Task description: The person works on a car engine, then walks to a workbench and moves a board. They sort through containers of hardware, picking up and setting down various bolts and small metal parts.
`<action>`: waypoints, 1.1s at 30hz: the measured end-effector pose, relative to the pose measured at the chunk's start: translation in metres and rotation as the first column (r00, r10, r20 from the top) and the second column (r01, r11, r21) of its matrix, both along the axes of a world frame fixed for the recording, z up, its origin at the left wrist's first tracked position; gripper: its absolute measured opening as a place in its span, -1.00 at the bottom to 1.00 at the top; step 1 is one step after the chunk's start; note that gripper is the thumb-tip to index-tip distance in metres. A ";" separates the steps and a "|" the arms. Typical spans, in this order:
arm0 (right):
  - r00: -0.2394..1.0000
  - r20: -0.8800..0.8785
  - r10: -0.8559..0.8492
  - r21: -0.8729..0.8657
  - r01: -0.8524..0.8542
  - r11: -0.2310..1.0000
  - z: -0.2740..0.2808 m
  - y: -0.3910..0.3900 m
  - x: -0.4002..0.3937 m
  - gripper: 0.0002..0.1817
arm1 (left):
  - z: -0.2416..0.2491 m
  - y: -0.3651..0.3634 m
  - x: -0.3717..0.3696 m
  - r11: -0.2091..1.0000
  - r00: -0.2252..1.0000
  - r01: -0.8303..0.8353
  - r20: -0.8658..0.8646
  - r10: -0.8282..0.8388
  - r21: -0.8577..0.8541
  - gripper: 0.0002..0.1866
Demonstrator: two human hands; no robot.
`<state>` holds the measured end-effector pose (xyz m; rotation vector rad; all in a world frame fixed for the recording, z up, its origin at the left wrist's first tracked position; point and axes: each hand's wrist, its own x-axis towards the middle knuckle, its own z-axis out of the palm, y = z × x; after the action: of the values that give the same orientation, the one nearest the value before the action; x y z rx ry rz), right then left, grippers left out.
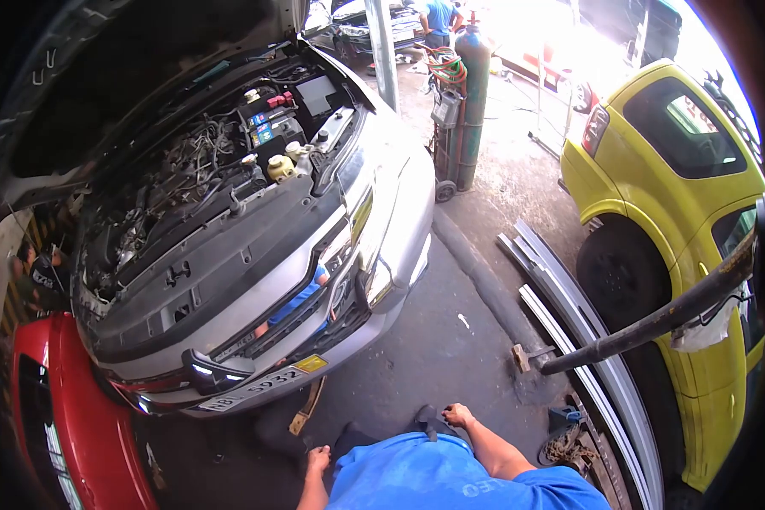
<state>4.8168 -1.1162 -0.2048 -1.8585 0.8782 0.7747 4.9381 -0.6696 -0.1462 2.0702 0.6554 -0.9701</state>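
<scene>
My left hand (pixel 317 460) is low near the concrete floor, just in front of the silver car's bumper (pixel 348 340); its fingers are curled and I cannot tell if it holds anything. My right hand (pixel 459 415) is further right and grips a small dark object (pixel 429 420) close to the floor. My blue shirt (pixel 433 480) fills the bottom middle. A yellowish wooden piece (pixel 306 408) lies under the bumper, just left of my left hand.
The silver car's hood is up over its engine bay (pixel 221 170). A red car (pixel 68 408) is at left and a yellow car (pixel 680 195) at right. Metal strips (pixel 569 306), a hammer (pixel 523 355), a dark pipe (pixel 654 323) and a green gas cylinder (pixel 472 102) stand around. Another person (pixel 439 17) is far back.
</scene>
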 end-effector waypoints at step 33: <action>0.934 0.293 0.203 0.317 -0.296 0.901 -0.001 -0.011 0.015 -0.66 | -0.026 0.015 -0.004 0.995 0.893 -0.087 0.439 0.095 -0.038 -0.63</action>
<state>4.8315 -1.1275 -0.2057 -1.7100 0.3085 0.7723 4.9336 -0.6547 -0.1719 2.1223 0.4936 -0.4225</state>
